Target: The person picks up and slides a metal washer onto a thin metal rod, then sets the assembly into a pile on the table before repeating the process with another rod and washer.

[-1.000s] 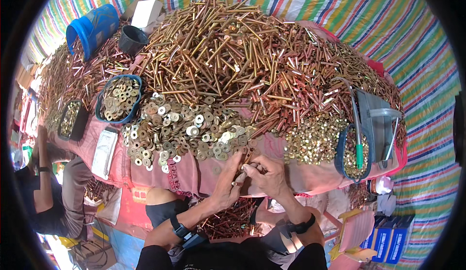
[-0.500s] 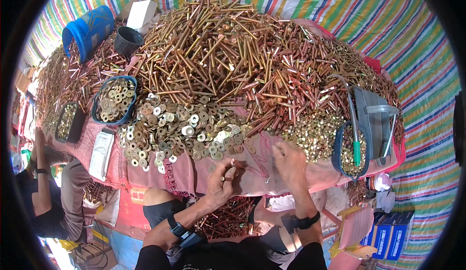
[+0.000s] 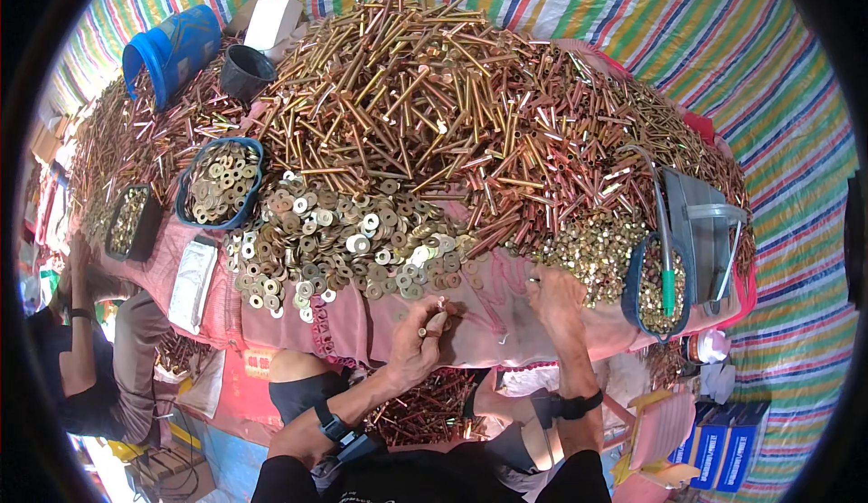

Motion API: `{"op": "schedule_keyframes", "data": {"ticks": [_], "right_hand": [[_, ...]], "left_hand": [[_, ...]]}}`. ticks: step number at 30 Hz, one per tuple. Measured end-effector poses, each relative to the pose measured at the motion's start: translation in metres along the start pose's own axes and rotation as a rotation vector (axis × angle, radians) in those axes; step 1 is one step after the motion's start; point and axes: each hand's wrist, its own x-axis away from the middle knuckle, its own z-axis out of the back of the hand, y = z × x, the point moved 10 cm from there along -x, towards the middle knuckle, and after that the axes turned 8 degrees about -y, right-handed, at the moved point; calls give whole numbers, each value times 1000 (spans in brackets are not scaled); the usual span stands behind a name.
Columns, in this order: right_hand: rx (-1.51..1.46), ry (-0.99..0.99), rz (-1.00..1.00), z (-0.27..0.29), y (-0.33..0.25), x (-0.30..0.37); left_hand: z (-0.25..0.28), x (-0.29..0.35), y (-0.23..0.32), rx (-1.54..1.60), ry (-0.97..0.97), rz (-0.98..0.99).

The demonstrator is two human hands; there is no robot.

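Observation:
My left hand (image 3: pixel 418 340) is closed around a brass-coloured bolt (image 3: pixel 423 332), one round end showing between the fingers. Another small coppery end (image 3: pixel 442 303) pokes out at the fingertips; whether it belongs to the same piece is hidden. My right hand (image 3: pixel 557 302) is at the left edge of a heap of small shiny nuts (image 3: pixel 597 248), its thumb and fingers drawn together. Something tiny and dark shows at those fingertips, too small to name. Flat washers (image 3: pixel 348 241) lie in a wide spread beyond my left hand.
Long bolts (image 3: pixel 389 96) and coppery sleeves (image 3: pixel 524 177) form a big mound behind. Blue-rimmed tubs hold washers (image 3: pixel 220 185) and nuts (image 3: pixel 655 290). A blue bucket (image 3: pixel 176 55) lies tipped beside a black pot (image 3: pixel 246 72). Another person's arm (image 3: pixel 80 340) is at far left.
My right hand has moved a little to the right, to the edge of the nuts, and its fingers have drawn together. My left hand keeps its grip nearly in place.

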Motion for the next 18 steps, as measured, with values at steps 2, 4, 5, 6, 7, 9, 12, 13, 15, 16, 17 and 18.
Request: {"op": "schedule_keyframes", "data": {"ticks": [2,4,5,6,7,9,12,13,15,16,17,18], "right_hand": [[8,17,25,2,-2,0],[23,59,57,6,-5,3],[31,52,56,5,-5,3],[36,49,55,5,-5,4],[37,60,60,6,-6,5],[45,-11,29,0,-3,4],[-12,-15,30,1,-3,4],[-51,4,45,3,-6,4],[-238,118,154,16,-17,8],[-343,184,202,25,-21,11],[-522,86,197,16,-24,9],[-706,-8,180,7,-29,9]], "left_hand": [[0,1,-4,-13,-8,17],[0,3,-8,-22,-12,27],[0,4,-11,-13,-14,34],[0,5,-13,-3,-16,41],[0,6,-15,15,-16,46],[-1,6,-16,3,-19,43],[0,4,-10,-70,-15,19],[1,2,-7,-107,-13,9],[0,2,0,-112,-19,-27],[-1,2,1,-105,-21,-28],[-1,2,3,-108,-18,-40],[-1,2,2,-103,-14,-37]]}}
